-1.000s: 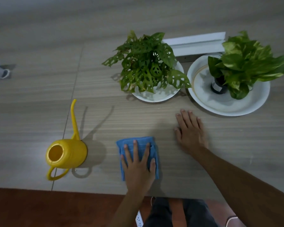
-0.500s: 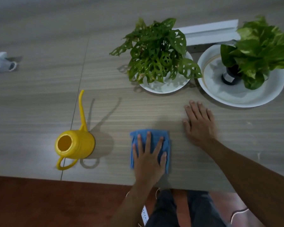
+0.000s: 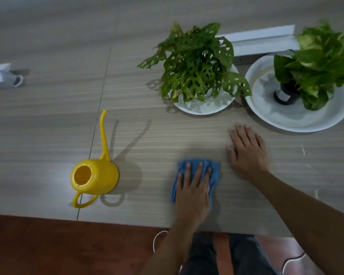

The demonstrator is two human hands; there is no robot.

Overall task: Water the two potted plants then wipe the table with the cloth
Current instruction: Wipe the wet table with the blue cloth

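So the pale wood-grain table (image 3: 48,120) has a fair bit on it. A yellow plastic watering can with a long thin spout (image 3: 94,175) stands upright near the front edge, well to the left of the hands, spout pointing away from the person. Further back there's a long white box-like strip (image 3: 260,39) behind the plants, and a white thing (image 3: 2,76) at the far left edge, too blurry to tell what it is.

Containers: a white plate (image 3: 203,107) holds the plant with holey dark green leaves (image 3: 195,62), whose pot is hidden under the foliage. Just beside it on the right, a larger white plate (image 3: 298,120) holds the light green leafy plant (image 3: 322,62) in a dark pot (image 3: 285,94).

The folded blue cloth (image 3: 213,169) lies on the table near the front edge, with the left hand (image 3: 193,193) pressed flat on it, fingers spread out. The right hand (image 3: 246,151) rests palm-down on bare tabletop just right of the cloth, fingers straight, holding nothing.
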